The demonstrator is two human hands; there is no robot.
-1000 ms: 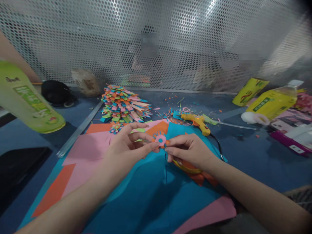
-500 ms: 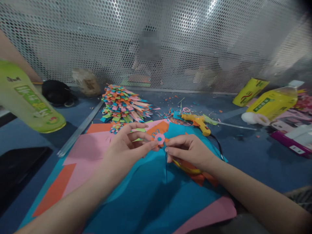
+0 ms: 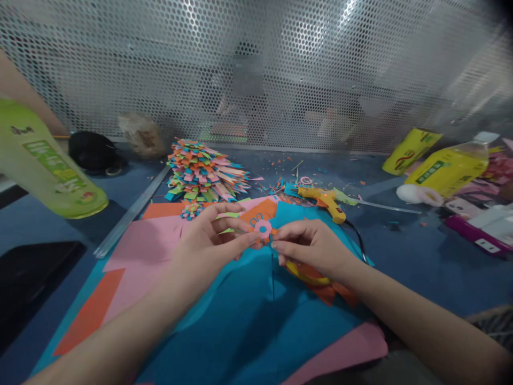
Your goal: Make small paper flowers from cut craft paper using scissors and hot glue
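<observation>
Between my two hands is a small paper flower (image 3: pixel 263 229), pink with a blue centre, orange pieces around it and thin blue loops on top. My left hand (image 3: pixel 214 235) pinches its left side between thumb and fingers. At its right edge, the thumb and forefinger of my right hand (image 3: pixel 310 243) pinch an orange part. Below lie blue paper sheets (image 3: pixel 224 321). Yellow handles (image 3: pixel 308 275), perhaps of scissors, sit partly hidden under my right hand. Beside my left hand is another small multicoloured paper flower (image 3: pixel 192 210).
A cone of layered paper strips (image 3: pixel 204 171) stands behind the hands. A yellow glue gun (image 3: pixel 324 200) lies among paper scraps, its cord running right. Drink bottles (image 3: pixel 449 168) flank both sides; a clear ruler (image 3: pixel 134 211) and dark tablet-like slab (image 3: pixel 36 283) lie left. Perforated metal (image 3: pixel 280 69) closes the back.
My right-hand fingers have shifted slightly around the flower's right edge, with the lower fingers curled a little more. My left hand keeps its hold, almost still.
</observation>
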